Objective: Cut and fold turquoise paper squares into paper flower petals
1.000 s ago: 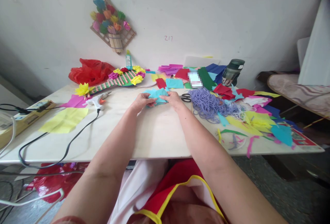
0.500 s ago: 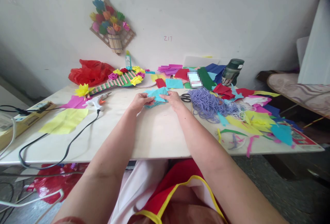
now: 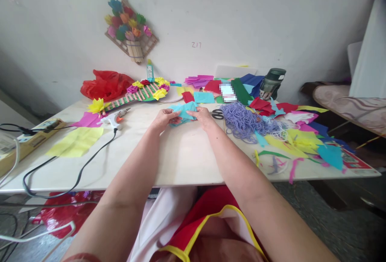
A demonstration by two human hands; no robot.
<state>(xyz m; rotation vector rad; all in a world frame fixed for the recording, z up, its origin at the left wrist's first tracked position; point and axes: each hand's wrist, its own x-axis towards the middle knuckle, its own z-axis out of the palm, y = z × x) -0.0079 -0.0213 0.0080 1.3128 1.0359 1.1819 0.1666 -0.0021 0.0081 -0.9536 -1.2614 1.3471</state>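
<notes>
Turquoise paper (image 3: 183,113) sits pinched between my left hand (image 3: 163,120) and right hand (image 3: 204,117), low over the table (image 3: 181,157), so both can fold it. Scissors (image 3: 217,114) lie just beyond, by purple cord (image 3: 244,122).

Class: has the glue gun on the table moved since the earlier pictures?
No. The glue gun lies where it did, between the pink paper and the yellow sheet.
</notes>
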